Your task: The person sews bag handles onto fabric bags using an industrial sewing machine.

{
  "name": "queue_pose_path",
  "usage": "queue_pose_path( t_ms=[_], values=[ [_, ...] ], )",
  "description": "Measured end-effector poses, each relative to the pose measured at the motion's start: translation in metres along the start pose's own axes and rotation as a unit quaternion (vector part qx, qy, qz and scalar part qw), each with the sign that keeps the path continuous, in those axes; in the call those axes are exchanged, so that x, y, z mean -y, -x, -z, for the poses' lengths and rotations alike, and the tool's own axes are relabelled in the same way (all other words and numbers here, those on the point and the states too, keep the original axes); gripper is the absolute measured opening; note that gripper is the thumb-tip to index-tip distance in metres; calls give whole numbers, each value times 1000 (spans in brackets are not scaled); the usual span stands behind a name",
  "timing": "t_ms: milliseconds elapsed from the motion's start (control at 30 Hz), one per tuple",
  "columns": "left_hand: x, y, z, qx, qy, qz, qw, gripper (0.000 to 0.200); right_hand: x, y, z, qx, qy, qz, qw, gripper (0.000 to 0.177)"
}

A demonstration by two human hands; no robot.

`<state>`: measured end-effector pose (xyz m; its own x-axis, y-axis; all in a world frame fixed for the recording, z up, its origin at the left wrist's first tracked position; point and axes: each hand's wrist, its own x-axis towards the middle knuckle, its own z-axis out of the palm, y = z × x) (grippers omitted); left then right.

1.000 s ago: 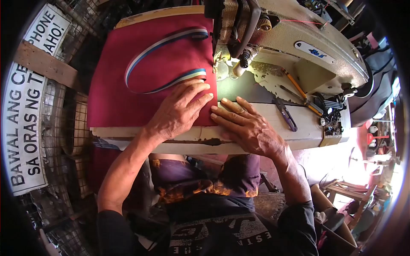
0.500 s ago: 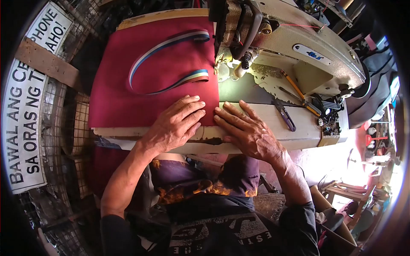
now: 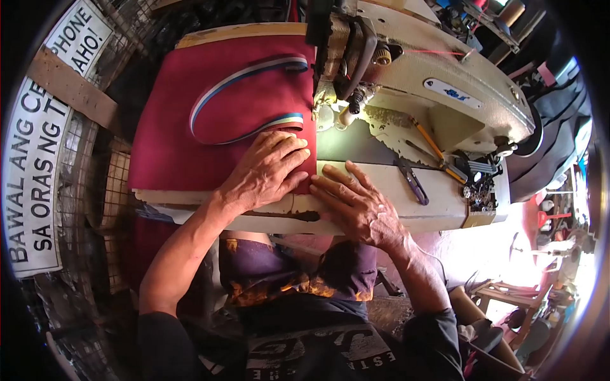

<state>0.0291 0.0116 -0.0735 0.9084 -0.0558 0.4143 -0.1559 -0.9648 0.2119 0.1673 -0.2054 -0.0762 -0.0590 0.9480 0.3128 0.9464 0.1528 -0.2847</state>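
Observation:
A dark red sheet of fabric lies flat over the left of the sewing table, its right edge beside the sewing machine. A curved striped ribbon in blue, white and red rests on it, both ends turned toward the machine. My left hand lies on the fabric, fingers extended, its fingertips just below the ribbon's lower end. At the fabric's right edge, my right hand rests palm down with fingers spread, mostly on the pale table edge. Neither hand grasps anything.
On the machine bed and table to the right lie thread snips, an orange-handled tool and a pile of small metal parts. The lit needle area is beside the fabric. A lettered sign hangs at left.
My left hand has slid slightly up the fabric toward the ribbon's lower end. My right hand stays spread by the fabric edge. The whole view has shifted a little.

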Motion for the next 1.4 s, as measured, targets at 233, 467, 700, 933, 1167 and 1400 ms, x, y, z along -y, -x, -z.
queue_pose_path(
  t_ms=[233, 467, 700, 933, 1167, 1400],
  values=[
    [-2, 4, -2, -19, -2, 15, 1000, 34, 4, -2, 2, -29, -1, 20, 999, 42],
    [3, 4, -3, 9, 18, -23, 1000, 40, 14, -8, 3, -33, 28, 29, 999, 36],
    [4, 0, -4, -4, -3, -41, 999, 34, 12, -5, -2, -36, 32, 30, 998, 40],
    [6, 2, -6, -18, -17, -48, 999, 34, 10, -1, -5, -48, 16, 25, 998, 43],
    [2, -1, 2, -1, 32, -42, 999, 41, 11, -4, 0, -40, 24, 27, 999, 42],
    [3, 0, 1, 22, 43, -32, 998, 43, 12, -8, 7, -35, 16, 26, 999, 40]
  ],
)
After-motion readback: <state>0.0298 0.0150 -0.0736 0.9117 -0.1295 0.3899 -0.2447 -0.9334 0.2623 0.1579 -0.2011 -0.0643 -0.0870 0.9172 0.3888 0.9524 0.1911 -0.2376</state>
